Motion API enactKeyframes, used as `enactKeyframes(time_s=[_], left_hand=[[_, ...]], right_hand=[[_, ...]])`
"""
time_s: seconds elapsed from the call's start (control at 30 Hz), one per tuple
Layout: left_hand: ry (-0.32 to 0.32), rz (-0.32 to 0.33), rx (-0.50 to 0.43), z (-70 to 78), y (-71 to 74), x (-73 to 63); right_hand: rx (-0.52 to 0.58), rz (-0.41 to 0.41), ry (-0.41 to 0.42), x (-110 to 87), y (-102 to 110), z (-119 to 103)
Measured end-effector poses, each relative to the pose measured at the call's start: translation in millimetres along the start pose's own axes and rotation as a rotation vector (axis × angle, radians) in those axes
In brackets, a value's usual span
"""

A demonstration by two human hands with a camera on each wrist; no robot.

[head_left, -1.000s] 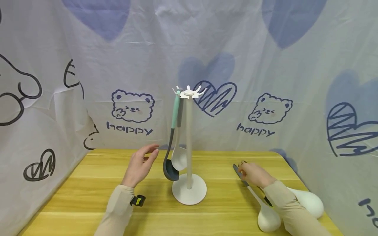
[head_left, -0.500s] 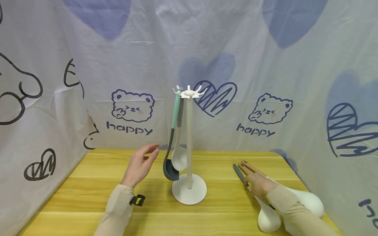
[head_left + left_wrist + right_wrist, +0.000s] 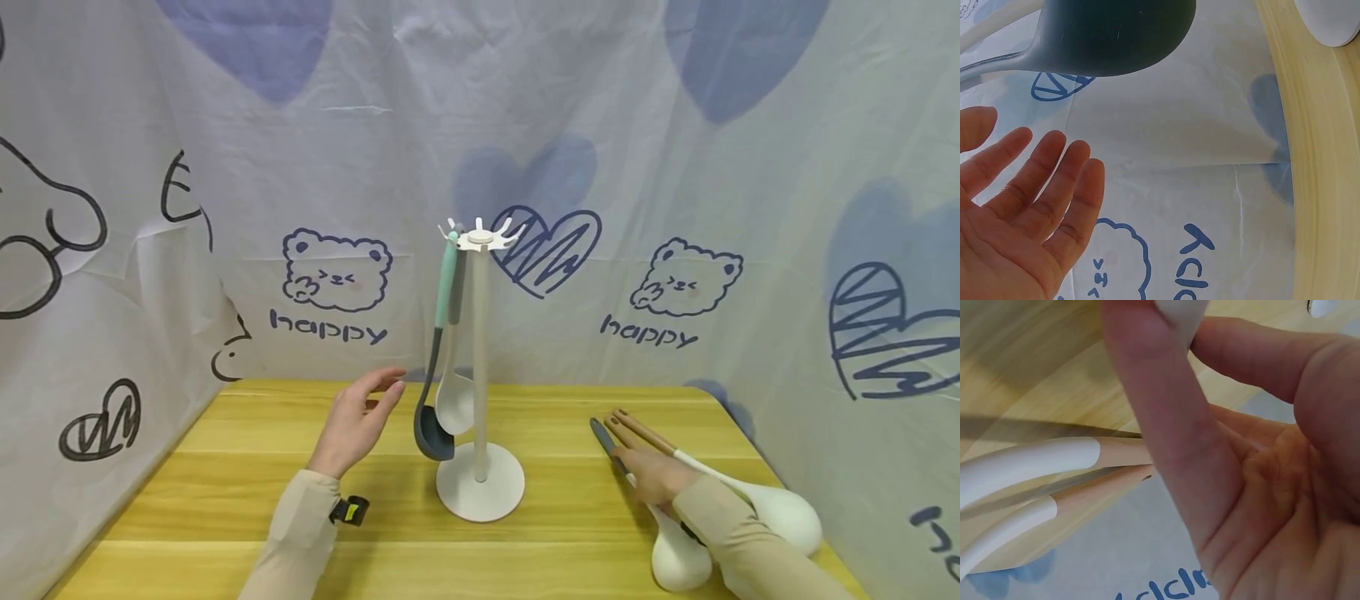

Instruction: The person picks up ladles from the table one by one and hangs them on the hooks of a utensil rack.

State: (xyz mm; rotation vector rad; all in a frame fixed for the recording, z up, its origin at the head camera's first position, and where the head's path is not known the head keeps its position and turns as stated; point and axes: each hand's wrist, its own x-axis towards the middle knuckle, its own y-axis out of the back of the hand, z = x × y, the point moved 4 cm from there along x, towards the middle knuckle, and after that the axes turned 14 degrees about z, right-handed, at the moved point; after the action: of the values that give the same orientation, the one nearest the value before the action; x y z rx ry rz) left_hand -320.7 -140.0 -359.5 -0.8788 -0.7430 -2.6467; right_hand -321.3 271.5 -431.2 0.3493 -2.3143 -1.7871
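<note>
My right hand [image 3: 656,475] pinches the white neck, just below the grey handle, of a white-bowled ladle [image 3: 681,560] lying at the right of the table. Thumb and forefinger meet on that white neck [image 3: 1183,314] in the right wrist view. Alongside lie two white utensils with wooden handles [image 3: 645,429], one partly under the sleeve. Open, with fingers spread and slightly bent, my left hand [image 3: 356,425] hovers left of a utensil stand [image 3: 481,358]. Nearest to it hangs a dark ladle [image 3: 433,435] with a teal handle; a white spoon [image 3: 456,404] with a grey handle hangs behind.
The stand's round white base [image 3: 480,504] rests mid-table, with a ring of hooks [image 3: 482,238] on top. A larger white bowl [image 3: 787,518] of a wooden-handled utensil lies near the right edge. Printed cloth [image 3: 525,83] closes off the back and both sides.
My right hand has drawn back toward me along the grey-handled ladle and closed on its neck, uncovering the wooden handles. My left hand stays where it was.
</note>
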Motion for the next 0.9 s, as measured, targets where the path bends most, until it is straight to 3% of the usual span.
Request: enactKeyframes(time_s=[0.47,0.67,0.9], left_hand=[[-0.011,0.024,-0.006,1.3,3.3,1.2],[-0.011,0.029,0.0,2.7,4.9,2.5],[-0.017,0.057,-0.023,11.2,9.4,8.8]], right_hand=[[0.0,0.006,0.019,0.4,7.8,-9.4],[0.058,-0.001,-0.007,3.2,11.0,-16.3],[0.159,0.058,-0.007,9.9,14.4,-24.9]])
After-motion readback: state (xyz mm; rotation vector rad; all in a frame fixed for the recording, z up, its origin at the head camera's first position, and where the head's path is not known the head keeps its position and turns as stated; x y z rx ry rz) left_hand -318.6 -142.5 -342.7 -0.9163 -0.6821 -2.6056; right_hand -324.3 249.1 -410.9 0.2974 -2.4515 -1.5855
